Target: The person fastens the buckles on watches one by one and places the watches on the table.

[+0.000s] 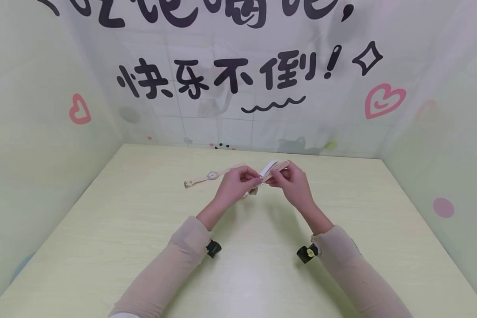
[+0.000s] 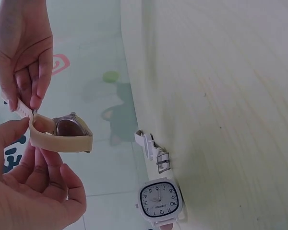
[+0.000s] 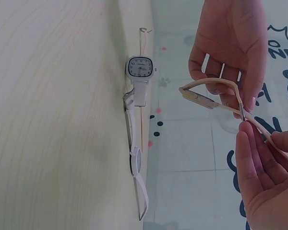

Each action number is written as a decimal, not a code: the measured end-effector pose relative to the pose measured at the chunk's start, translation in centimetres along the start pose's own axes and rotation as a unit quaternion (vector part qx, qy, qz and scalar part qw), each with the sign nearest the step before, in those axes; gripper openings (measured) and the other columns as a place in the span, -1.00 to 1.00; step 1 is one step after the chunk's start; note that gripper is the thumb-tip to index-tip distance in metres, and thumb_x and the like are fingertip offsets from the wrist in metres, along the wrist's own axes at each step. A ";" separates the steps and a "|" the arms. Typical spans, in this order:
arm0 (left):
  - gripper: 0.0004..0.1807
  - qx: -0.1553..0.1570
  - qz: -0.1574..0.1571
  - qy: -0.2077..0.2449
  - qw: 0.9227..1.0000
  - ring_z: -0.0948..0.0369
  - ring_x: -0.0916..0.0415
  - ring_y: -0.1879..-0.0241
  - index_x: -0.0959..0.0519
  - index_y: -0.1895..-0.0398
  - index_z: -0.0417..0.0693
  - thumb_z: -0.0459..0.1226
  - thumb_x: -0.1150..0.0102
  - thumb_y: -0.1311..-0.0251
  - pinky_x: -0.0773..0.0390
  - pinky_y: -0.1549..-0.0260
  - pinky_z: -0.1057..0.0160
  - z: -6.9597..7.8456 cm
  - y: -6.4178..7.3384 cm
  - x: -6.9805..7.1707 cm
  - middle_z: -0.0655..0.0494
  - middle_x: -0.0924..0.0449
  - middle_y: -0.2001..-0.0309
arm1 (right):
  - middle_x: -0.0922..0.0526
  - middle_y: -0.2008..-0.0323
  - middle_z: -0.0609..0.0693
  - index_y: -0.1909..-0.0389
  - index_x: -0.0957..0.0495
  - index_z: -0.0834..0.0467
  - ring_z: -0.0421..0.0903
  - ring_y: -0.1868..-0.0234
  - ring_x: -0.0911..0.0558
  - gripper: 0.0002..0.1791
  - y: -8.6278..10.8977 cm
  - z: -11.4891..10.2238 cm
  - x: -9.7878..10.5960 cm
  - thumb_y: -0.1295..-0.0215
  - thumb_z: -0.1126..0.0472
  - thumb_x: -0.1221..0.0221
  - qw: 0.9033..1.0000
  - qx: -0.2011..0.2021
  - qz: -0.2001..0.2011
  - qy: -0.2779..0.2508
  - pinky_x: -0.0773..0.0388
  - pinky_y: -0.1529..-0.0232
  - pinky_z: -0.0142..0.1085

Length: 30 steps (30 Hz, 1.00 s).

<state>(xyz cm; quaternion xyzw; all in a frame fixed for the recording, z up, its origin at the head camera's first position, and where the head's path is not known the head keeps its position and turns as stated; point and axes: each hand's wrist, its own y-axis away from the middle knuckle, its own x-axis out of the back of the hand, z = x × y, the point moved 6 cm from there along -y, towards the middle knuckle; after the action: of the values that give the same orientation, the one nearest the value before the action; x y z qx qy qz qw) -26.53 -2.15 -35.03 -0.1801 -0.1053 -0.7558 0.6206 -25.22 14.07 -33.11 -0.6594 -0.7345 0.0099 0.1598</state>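
Between both hands is a wristwatch with a beige-pink strap (image 2: 62,143), its strap bent into a loop through the buckle (image 3: 242,111). My left hand (image 1: 235,184) pinches the strap at the buckle between thumb and fingers. With thumb and fingertips, my right hand (image 1: 294,183) grips the free, holed end of the strap (image 1: 279,167). The round watch case (image 2: 71,127) hangs at the loop's far side, face turned away in the left wrist view. Both hands are raised above the table, close together.
A pale pink watch (image 1: 212,176) lies stretched out on the table (image 1: 238,265), left of the hands. Behind them are a white square-faced watch (image 2: 159,199) and a slim white watch (image 3: 136,162). A printed curtain (image 1: 238,128) borders the table's back and sides.
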 end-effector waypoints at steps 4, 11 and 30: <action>-0.82 0.000 0.003 0.002 1.000 0.25 -0.66 0.38 -0.66 0.16 -0.14 -0.22 -0.32 -0.27 -0.67 0.34 0.27 0.1 0.0 0.1 -0.03 -0.74 0.25 | -0.66 0.11 0.49 0.01 -0.42 0.44 -0.37 0.37 -0.71 -0.75 -0.1 0.1 -0.1 -0.47 0.31 -0.09 1.000 0.001 0.000 -0.001 -0.73 0.21 -0.36; -0.83 -0.003 0.009 0.000 1.000 0.25 -0.64 0.39 -0.66 0.18 -0.14 -0.23 -0.32 -0.26 -0.68 0.35 0.26 0.1 0.1 0.2 -0.03 -0.73 0.26 | -0.67 0.12 0.47 0.03 -0.42 0.44 -0.36 0.35 -0.72 -0.76 0.0 0.1 -0.1 -0.46 0.32 -0.10 1.000 0.005 0.001 0.007 -0.73 0.21 -0.37; -0.83 0.004 0.020 -0.017 1.000 0.23 -0.61 0.41 -0.66 0.21 -0.12 -0.21 -0.34 -0.24 -0.63 0.44 0.37 0.2 0.1 0.2 -0.01 -0.71 0.29 | -0.68 0.14 0.44 0.09 -0.45 0.42 -0.37 0.35 -0.71 -0.78 0.3 -0.1 -0.2 -0.43 0.32 -0.14 1.000 0.020 -0.004 0.008 -0.73 0.20 -0.36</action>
<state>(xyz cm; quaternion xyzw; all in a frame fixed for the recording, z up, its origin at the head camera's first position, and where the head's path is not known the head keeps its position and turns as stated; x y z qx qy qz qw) -26.40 -2.28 -34.80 -0.1927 -0.1156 -0.7395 0.6345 -24.88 13.88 -33.10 -0.6531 -0.7356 0.0191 0.1789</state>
